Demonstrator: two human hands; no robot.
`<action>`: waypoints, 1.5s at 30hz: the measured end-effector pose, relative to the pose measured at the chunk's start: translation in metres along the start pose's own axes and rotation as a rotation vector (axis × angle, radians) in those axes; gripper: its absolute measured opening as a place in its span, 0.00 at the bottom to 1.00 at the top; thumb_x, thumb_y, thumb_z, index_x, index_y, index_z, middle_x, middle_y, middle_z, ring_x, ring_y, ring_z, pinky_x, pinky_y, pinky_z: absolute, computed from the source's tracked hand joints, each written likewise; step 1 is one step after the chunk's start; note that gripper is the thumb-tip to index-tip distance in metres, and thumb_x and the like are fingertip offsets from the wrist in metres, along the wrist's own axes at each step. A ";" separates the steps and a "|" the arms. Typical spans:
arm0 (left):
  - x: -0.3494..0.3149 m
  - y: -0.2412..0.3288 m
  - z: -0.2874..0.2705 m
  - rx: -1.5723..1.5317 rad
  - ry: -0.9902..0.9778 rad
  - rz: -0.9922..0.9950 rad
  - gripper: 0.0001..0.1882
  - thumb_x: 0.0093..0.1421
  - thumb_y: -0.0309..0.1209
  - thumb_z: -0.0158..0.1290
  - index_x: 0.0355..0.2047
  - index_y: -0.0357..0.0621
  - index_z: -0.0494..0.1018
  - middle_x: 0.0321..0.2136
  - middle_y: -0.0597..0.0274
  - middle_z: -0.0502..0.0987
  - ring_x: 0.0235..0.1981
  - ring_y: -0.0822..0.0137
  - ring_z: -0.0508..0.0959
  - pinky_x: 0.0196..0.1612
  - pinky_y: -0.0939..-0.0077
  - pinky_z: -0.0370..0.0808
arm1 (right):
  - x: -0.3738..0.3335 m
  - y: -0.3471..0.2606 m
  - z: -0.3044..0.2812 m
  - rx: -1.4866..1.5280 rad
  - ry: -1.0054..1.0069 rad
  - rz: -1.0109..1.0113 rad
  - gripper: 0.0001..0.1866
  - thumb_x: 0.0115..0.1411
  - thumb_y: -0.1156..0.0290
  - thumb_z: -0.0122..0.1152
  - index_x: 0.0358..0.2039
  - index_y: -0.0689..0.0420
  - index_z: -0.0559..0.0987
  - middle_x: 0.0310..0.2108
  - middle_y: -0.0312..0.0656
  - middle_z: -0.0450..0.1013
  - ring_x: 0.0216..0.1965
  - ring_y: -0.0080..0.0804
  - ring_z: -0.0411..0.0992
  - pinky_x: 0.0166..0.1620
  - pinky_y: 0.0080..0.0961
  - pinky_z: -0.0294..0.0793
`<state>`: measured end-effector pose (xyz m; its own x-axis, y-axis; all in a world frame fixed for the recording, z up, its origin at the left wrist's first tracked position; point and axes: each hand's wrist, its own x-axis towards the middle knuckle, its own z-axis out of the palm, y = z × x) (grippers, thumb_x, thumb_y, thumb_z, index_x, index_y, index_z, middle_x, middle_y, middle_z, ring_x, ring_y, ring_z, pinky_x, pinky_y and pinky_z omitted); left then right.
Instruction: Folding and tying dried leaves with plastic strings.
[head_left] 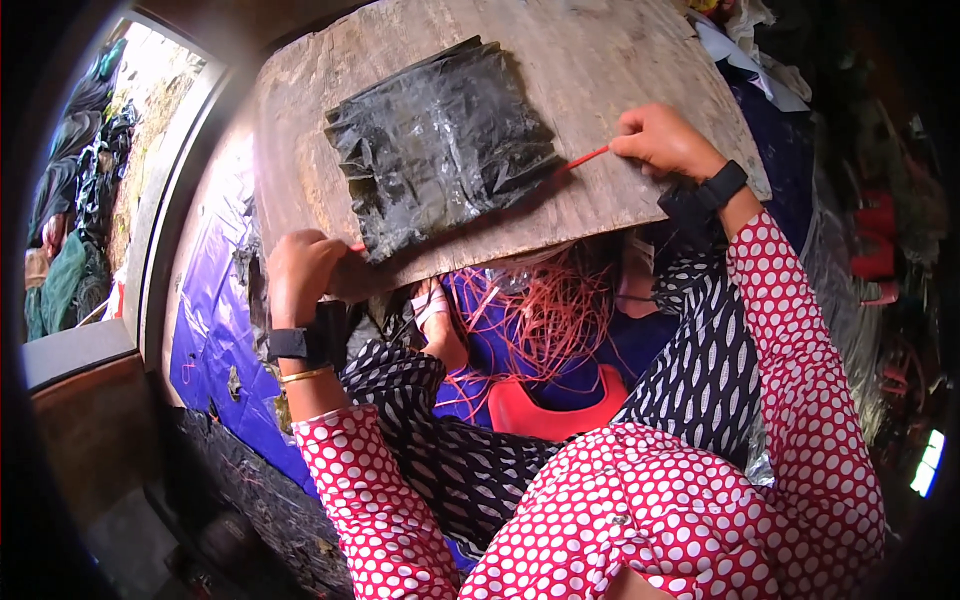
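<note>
A crumpled black plastic sheet [445, 140], folded into a rough rectangle, lies on a worn wooden board [620, 60]. Pinched in my right hand [665, 140] is one end of a thin red strip [582, 160], pulled straight out past the sheet's right corner. My left hand [300, 272] is closed at the near left corner, where a short red end of the strip shows beside the fingers. Between the hands the strip runs along the sheet's near edge, mostly hidden by the plastic.
Below the board, a tangle of red strips [545, 310] lies on blue sheeting [470, 385] between my feet, near a red plastic seat [560, 408]. Purple-blue sheeting [215, 340] covers the left side by a door frame [170, 190]. Dark cloths [85, 150] hang beyond it.
</note>
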<state>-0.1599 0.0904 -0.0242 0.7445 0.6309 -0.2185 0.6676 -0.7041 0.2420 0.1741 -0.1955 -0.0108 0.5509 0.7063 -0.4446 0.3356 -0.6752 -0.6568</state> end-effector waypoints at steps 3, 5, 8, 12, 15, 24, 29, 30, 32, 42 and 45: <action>0.004 -0.009 -0.002 -0.124 0.038 -0.052 0.10 0.45 0.34 0.52 0.19 0.39 0.76 0.19 0.49 0.75 0.23 0.51 0.77 0.29 0.64 0.73 | 0.002 -0.003 0.002 0.094 0.094 0.023 0.10 0.53 0.68 0.60 0.20 0.59 0.73 0.13 0.31 0.66 0.10 0.17 0.64 0.13 0.15 0.62; 0.004 -0.017 -0.005 -0.145 0.121 0.024 0.12 0.45 0.35 0.51 0.19 0.37 0.75 0.18 0.47 0.74 0.23 0.50 0.76 0.29 0.64 0.72 | 0.001 -0.011 0.014 0.105 0.087 -0.017 0.10 0.53 0.68 0.60 0.20 0.59 0.73 0.13 0.31 0.66 0.10 0.16 0.64 0.13 0.15 0.61; 0.006 -0.016 -0.016 -0.192 0.182 -0.339 0.11 0.43 0.34 0.52 0.19 0.38 0.76 0.20 0.48 0.76 0.26 0.48 0.77 0.31 0.62 0.72 | 0.004 -0.016 0.026 0.118 0.073 -0.086 0.09 0.54 0.68 0.60 0.21 0.59 0.73 0.14 0.30 0.66 0.10 0.16 0.63 0.12 0.15 0.60; 0.018 0.006 -0.017 -0.224 0.255 -0.405 0.12 0.43 0.36 0.53 0.21 0.38 0.76 0.22 0.44 0.76 0.29 0.45 0.77 0.33 0.60 0.73 | 0.013 -0.018 0.021 0.142 0.081 -0.126 0.10 0.52 0.67 0.61 0.22 0.61 0.75 0.12 0.35 0.67 0.10 0.20 0.66 0.14 0.20 0.63; 0.032 0.022 -0.011 -0.285 0.279 -0.257 0.11 0.46 0.35 0.52 0.22 0.40 0.77 0.22 0.45 0.76 0.28 0.46 0.77 0.33 0.61 0.73 | 0.023 -0.012 0.003 0.117 0.255 -0.063 0.10 0.52 0.68 0.61 0.22 0.62 0.75 0.12 0.36 0.68 0.09 0.22 0.66 0.13 0.21 0.62; 0.051 0.015 -0.028 -0.291 0.270 -0.583 0.11 0.44 0.35 0.54 0.21 0.37 0.76 0.18 0.53 0.77 0.22 0.63 0.78 0.30 0.71 0.73 | 0.047 -0.037 0.020 0.022 0.247 -0.270 0.10 0.51 0.66 0.60 0.23 0.61 0.76 0.12 0.37 0.68 0.11 0.24 0.67 0.16 0.22 0.65; 0.055 0.029 -0.031 -0.552 0.293 -0.287 0.10 0.51 0.31 0.53 0.22 0.36 0.76 0.16 0.58 0.75 0.17 0.69 0.75 0.22 0.75 0.70 | 0.060 -0.027 -0.021 0.095 0.289 -0.110 0.11 0.53 0.66 0.59 0.23 0.61 0.76 0.14 0.38 0.70 0.11 0.25 0.69 0.13 0.22 0.64; 0.055 0.033 -0.036 -0.694 0.216 -0.377 0.10 0.51 0.32 0.53 0.22 0.36 0.76 0.16 0.59 0.75 0.17 0.71 0.75 0.21 0.78 0.69 | 0.060 -0.025 -0.027 0.091 0.295 -0.112 0.11 0.53 0.66 0.59 0.23 0.61 0.76 0.14 0.38 0.70 0.11 0.25 0.69 0.13 0.22 0.64; 0.054 0.029 -0.038 -0.758 0.156 -0.405 0.10 0.55 0.33 0.52 0.29 0.37 0.77 0.19 0.63 0.75 0.18 0.73 0.75 0.20 0.84 0.67 | 0.060 -0.026 -0.035 0.372 0.178 -0.033 0.10 0.56 0.67 0.57 0.26 0.61 0.75 0.18 0.37 0.71 0.11 0.22 0.67 0.11 0.20 0.61; 0.051 0.025 -0.044 -1.574 -0.109 0.017 0.20 0.62 0.33 0.44 0.53 0.38 0.65 0.41 0.57 0.76 0.40 0.64 0.78 0.39 0.76 0.75 | 0.048 -0.060 -0.038 1.217 -0.448 -0.264 0.20 0.65 0.67 0.42 0.54 0.63 0.65 0.55 0.48 0.65 0.18 0.12 0.69 0.17 0.13 0.74; 0.045 0.043 -0.050 -1.568 -0.196 0.087 0.26 0.60 0.31 0.44 0.58 0.36 0.58 0.51 0.49 0.70 0.47 0.58 0.75 0.46 0.70 0.74 | 0.043 -0.070 -0.028 1.344 -0.659 -0.281 0.23 0.65 0.70 0.35 0.59 0.66 0.57 0.61 0.53 0.54 0.20 0.18 0.72 0.16 0.15 0.74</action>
<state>-0.0977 0.1052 0.0238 0.8502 0.4707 -0.2357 0.0551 0.3658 0.9291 0.1952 -0.1241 0.0331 0.0391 0.9863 -0.1602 -0.7543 -0.0760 -0.6521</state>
